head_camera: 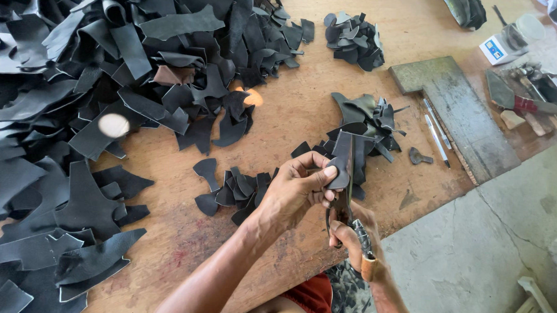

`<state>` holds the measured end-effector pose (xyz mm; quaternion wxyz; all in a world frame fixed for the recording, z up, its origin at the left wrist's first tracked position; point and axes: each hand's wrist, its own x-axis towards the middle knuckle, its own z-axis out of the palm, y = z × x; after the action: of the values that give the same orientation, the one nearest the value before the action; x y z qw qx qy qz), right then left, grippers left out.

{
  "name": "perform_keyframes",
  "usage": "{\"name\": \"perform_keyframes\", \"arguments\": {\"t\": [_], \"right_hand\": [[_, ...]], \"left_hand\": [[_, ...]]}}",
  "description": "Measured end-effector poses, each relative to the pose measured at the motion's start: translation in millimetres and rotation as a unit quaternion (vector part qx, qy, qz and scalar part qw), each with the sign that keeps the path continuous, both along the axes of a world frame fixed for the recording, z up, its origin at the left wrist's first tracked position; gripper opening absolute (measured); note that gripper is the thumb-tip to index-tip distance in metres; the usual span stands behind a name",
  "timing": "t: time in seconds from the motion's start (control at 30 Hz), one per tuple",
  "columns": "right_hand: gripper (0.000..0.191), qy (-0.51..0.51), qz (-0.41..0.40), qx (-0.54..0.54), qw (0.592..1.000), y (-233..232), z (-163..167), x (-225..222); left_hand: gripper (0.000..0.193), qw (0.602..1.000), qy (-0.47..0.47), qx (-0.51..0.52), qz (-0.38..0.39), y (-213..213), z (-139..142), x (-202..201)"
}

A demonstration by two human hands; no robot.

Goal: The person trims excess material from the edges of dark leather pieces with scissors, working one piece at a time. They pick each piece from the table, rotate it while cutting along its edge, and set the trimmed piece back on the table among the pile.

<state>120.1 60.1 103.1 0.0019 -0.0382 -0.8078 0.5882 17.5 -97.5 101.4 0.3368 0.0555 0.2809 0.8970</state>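
My left hand (299, 188) pinches a small black leather piece (342, 159) upright between thumb and fingers, over the near edge of the wooden board (292, 114). My right hand (350, 236) sits just below it, closed on the dark handles of scissors (346, 208) whose blades run up against the leather piece. A small pile of cut black leather shapes (366, 125) lies just behind the held piece, and another small pile (234, 189) lies to the left of my left hand.
A big heap of black leather offcuts (95, 94) covers the left half of the board. Another small pile (355, 39) lies at the back. A grey slab (459, 110), two pens (437, 131), tools (527, 103) and a small scale (495, 50) lie right. Concrete floor (472, 256) is below.
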Motion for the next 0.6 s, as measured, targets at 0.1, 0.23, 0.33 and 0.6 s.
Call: {"name": "perform_keyframes", "arguments": {"t": [0.1, 0.23, 0.33, 0.6], "right_hand": [[0.023, 0.012, -0.005, -0.016, 1.000, -4.4, 0.2, 0.2], [0.021, 0.024, -0.004, -0.032, 0.999, -7.6, 0.6, 0.8], [0.021, -0.001, -0.025, -0.018, 1.000, -8.1, -0.3, 1.0], [0.022, 0.026, -0.038, -0.021, 0.999, -9.7, -3.5, 4.3]], "left_hand": [[0.007, 0.999, -0.030, 0.020, 0.000, 1.7, -0.3, 3.5], [0.008, 0.999, -0.048, 0.021, -0.014, 2.4, -1.9, 3.8], [0.008, 0.998, -0.050, 0.011, -0.018, 2.1, -4.3, 3.2], [0.007, 0.998, -0.046, 0.010, -0.035, -0.4, -6.8, 0.2]]}}
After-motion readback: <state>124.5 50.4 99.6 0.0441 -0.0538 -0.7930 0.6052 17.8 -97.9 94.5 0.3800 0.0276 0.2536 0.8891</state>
